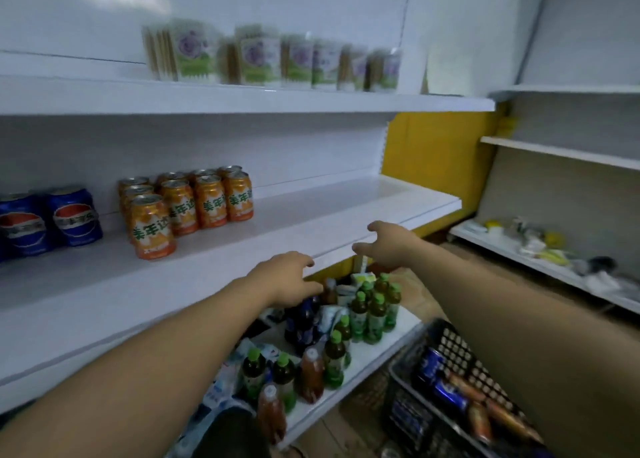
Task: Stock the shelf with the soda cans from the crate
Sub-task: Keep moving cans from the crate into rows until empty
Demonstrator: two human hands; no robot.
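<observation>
- Holding nothing at the moment: the left hand [287,277] and the right hand [388,246] are both seen empty, fingers loosely spread, hovering just in front of the middle shelf [311,222] at its front edge.
- No can is touched by either hand, so this is judged to be the gap between placements, with a reach for the next can due.
- Already stocked: orange cans [187,204] are packed upright in a tight block toward the left of the middle shelf, and blue cans [48,222] are stood further left again.
- The remaining soda cans [446,393] are found in the black crate [460,350], below and to the right of the middle shelf. Blue and orange ones are lying on their sides, a bit blurred tbh.
- Next move, as a guess: a hand needs to be dropped into the crate, a lying can gripped round its side, turned upright and set just right of the orange block.
- Smooth round metal, so a firm wrap is probably called for, since a can on its side could roll.
</observation>
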